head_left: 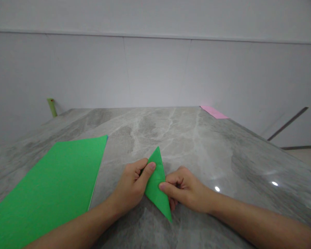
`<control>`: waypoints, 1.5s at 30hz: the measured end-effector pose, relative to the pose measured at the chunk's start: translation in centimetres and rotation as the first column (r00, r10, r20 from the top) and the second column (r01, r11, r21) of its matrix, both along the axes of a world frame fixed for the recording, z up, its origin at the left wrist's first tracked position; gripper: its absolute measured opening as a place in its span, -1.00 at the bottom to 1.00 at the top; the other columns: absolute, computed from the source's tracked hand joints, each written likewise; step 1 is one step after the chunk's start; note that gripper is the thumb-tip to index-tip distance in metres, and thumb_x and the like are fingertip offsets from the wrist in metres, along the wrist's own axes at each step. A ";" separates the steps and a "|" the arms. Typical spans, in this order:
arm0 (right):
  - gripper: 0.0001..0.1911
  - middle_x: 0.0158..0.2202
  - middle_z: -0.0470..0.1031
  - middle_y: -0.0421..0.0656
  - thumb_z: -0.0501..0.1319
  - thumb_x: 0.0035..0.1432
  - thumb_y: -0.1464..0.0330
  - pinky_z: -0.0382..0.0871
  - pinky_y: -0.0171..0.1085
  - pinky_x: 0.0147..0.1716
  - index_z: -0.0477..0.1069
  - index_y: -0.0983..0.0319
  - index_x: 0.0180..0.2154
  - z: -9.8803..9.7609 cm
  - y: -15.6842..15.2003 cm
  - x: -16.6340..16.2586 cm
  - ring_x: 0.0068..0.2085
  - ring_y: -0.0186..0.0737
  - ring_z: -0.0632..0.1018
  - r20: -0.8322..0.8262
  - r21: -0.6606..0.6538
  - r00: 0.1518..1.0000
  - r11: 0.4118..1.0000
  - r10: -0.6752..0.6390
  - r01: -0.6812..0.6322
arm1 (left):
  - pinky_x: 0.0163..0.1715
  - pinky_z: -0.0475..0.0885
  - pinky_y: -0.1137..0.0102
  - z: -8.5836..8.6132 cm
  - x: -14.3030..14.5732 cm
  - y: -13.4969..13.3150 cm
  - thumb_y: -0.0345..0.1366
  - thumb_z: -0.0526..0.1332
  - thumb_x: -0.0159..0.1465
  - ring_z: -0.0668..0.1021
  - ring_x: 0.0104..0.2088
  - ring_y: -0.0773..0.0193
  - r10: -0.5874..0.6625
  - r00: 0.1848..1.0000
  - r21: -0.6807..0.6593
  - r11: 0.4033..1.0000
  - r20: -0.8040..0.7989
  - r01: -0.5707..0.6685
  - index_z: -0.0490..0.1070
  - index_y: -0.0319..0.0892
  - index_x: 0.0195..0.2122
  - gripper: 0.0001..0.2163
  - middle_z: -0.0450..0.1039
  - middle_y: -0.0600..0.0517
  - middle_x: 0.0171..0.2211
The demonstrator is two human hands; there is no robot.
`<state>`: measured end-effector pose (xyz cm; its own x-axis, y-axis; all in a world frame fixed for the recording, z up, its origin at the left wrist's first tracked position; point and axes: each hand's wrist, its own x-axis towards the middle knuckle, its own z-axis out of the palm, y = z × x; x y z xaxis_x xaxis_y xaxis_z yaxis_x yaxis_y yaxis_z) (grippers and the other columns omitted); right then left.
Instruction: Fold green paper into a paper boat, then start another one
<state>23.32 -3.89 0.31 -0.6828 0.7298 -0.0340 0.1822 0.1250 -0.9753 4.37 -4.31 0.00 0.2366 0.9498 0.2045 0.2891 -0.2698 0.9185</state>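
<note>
A piece of folded green paper (155, 190), narrow and pointed at its top and bottom ends, is held between both hands over the grey marbled table. My left hand (134, 181) pinches its upper left edge, thumb on the front face. On the other side, my right hand (188, 190) grips the right edge near the middle, its thumb on the paper and its fingers curled behind. The parts of the fingers behind the paper are hidden.
A stack of large green sheets (54, 186) lies at the left of the marbled table (150, 128). Pink paper (214, 112) rests at the far right corner. A light green post-like object (52, 107) stands by the white wall (155, 72) beyond the table's far left.
</note>
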 end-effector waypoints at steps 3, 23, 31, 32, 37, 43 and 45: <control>-0.47 -0.69 0.36 -0.24 0.14 0.24 0.04 0.19 -0.44 -0.66 0.33 0.25 -0.62 0.1 0.0 0.1 -0.67 -0.44 0.35 0.017 -0.013 1.000 1.000 -0.008 0.008 | -0.64 0.11 0.48 0.0 0.2 -0.1 -0.04 0.05 0.35 0.19 -0.61 0.40 0.011 0.999 -0.017 1.000 0.030 -0.011 0.15 -0.14 -0.56 -0.61 0.05 0.18 -0.62; -0.57 -0.55 0.60 -0.07 0.14 0.29 0.16 0.31 -0.48 -0.61 0.47 0.30 -0.51 0.0 0.6 -0.1 -0.61 -0.40 0.51 0.125 0.082 0.992 0.996 0.011 -0.021 | -0.74 0.03 0.55 0.6 0.0 0.7 -0.08 0.09 0.34 0.16 -0.69 0.44 0.337 0.935 0.042 0.938 0.115 -0.343 0.13 -0.14 -0.59 -0.61 0.01 0.21 -0.67; -0.65 -0.56 0.60 -0.08 0.16 0.27 0.29 0.31 -0.47 -0.60 0.48 0.30 -0.52 0.2 -0.2 1.0 -0.60 -0.37 0.52 0.172 0.192 0.978 0.970 0.119 -0.151 | -0.82 0.23 0.54 1.6 -2.2 2.5 -0.02 0.12 0.34 0.36 -0.77 0.37 0.501 0.806 -0.033 0.855 0.316 -0.518 0.21 -0.14 -0.52 -0.64 0.19 0.20 -0.72; -0.64 -0.56 0.59 -0.08 0.16 0.28 0.26 0.33 -0.45 -0.59 0.48 0.30 -0.51 0.1 -0.2 1.2 -0.59 -0.36 0.53 0.143 0.205 0.987 0.974 0.070 -0.099 | -0.84 0.22 0.55 1.6 -2.3 2.5 -0.01 0.12 0.33 0.33 -0.80 0.40 0.502 0.810 -0.044 0.857 0.303 -0.514 0.21 -0.13 -0.51 -0.63 0.15 0.23 -0.72; -0.55 -0.57 0.53 -0.15 0.15 0.27 0.07 0.35 -0.40 -0.56 0.45 0.28 -0.47 -0.4 0.9 1.2 -0.59 -0.37 0.48 -0.027 0.128 0.969 0.960 -0.247 0.249 | -0.87 0.10 0.58 0.5 -0.9 1.2 0.03 0.15 0.30 0.29 -0.82 0.43 0.104 0.982 -0.115 0.990 0.157 -0.086 0.20 -0.13 -0.51 -0.62 0.15 0.23 -0.72; -0.61 -0.54 0.45 -0.22 0.25 0.20 0.07 0.22 -0.38 -0.55 0.49 0.29 -0.38 -0.3 0.9 1.0 -0.54 -0.37 0.38 -0.038 0.172 0.974 0.959 -0.222 0.225 | -0.69 0.33 0.54 0.0 -0.4 0.8 -0.05 0.19 0.27 0.40 -0.68 0.41 -0.282 0.943 -0.233 0.919 0.176 0.318 0.35 -0.19 -0.38 -0.72 0.30 0.16 -0.61; -0.62 -0.53 0.44 -0.21 0.23 0.22 0.08 0.22 -0.37 -0.55 0.50 0.29 -0.37 -0.2 0.7 1.0 -0.53 -0.37 0.37 -0.037 0.160 0.973 0.959 -0.230 0.233 | -0.68 0.33 0.52 0.3 -0.6 1.1 -0.04 0.21 0.24 0.41 -0.68 0.40 -0.234 0.960 -0.276 0.922 0.157 0.270 0.35 -0.20 -0.47 -0.68 0.33 0.12 -0.61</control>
<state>24.31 -3.18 0.07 -0.4943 0.8625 0.1082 0.2072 0.2379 -0.9489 3.75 -3.25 0.26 0.4668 0.8838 -0.0313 0.1307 -0.0339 0.9908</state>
